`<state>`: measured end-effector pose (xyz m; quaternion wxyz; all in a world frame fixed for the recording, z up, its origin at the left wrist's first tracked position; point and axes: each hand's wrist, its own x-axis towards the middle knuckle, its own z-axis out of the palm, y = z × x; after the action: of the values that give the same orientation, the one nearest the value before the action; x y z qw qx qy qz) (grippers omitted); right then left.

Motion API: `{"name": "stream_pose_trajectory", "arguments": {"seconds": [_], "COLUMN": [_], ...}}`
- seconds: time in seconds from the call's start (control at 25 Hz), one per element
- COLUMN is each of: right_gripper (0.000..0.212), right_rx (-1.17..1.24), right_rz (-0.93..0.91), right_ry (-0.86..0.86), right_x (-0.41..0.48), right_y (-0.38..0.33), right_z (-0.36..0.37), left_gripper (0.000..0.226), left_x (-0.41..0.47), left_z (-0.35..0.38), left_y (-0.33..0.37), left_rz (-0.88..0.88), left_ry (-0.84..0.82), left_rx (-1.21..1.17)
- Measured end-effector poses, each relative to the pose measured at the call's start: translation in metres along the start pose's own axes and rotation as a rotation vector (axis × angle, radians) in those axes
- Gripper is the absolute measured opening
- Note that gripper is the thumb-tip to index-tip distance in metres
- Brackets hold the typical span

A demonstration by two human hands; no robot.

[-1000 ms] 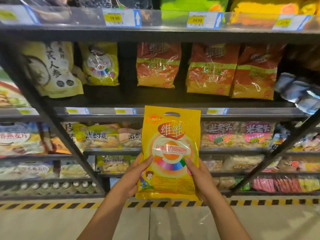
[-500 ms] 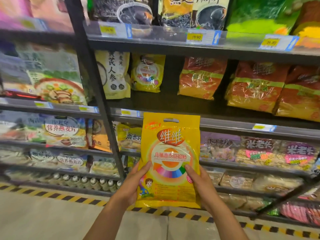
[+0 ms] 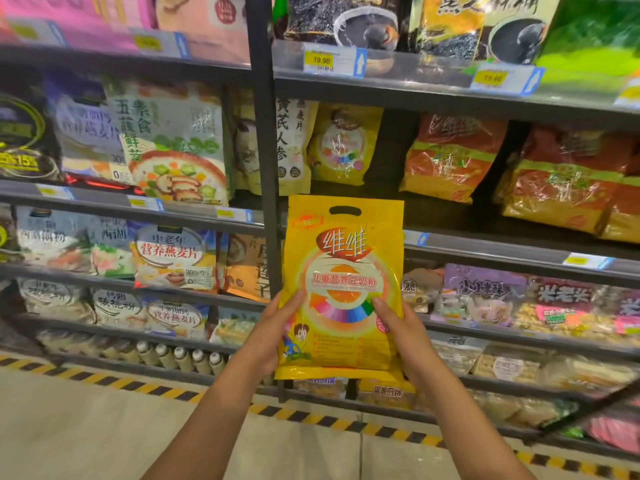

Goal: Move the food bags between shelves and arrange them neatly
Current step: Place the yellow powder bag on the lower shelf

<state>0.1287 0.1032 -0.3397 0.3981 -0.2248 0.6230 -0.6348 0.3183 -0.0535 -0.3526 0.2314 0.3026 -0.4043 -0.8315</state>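
Shelves [image 3: 485, 251] of packaged food face us; our left hand [image 3: 273, 336] and right hand [image 3: 401, 336] grasp the yellow bag [image 3: 343, 258] upright between them.

We look through one head-worn wide camera, forward and down, near the shelves [image 3: 450, 95], floor [image 3: 69, 427] along the frame's bottom.

Fingers of the left hand [image 3: 273, 336] and right hand [image 3: 403, 336] hide behind the yellow bag [image 3: 341, 271]; the top-shelf packs [image 3: 346, 19] are cut off
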Motion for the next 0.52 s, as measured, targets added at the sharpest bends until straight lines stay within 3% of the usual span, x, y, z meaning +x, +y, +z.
{"name": "stream_pose_trajectory", "arguments": {"seconds": [0.08,0.32,0.52], "right_gripper": [0.048,0.047,0.071], "right_rx": [0.003,0.055,0.013], "right_rz": [-0.022,0.024,-0.027], "right_ry": [0.003,-0.018,-0.089], "right_x": [0.007,0.043,0.086], "right_y": [-0.01,-0.035,-0.062], "right_z": [0.007,0.008,-0.005], "left_gripper": [0.058,0.053,0.048], "left_x": [0.008,0.04,0.08], "left_z": [-0.004,0.005,0.026], "left_y": [0.011,0.045,0.072], "left_rz": [0.021,0.055,0.032], "left_ry": [-0.012,-0.049,-0.075], "left_rx": [0.023,0.078,0.044]}}
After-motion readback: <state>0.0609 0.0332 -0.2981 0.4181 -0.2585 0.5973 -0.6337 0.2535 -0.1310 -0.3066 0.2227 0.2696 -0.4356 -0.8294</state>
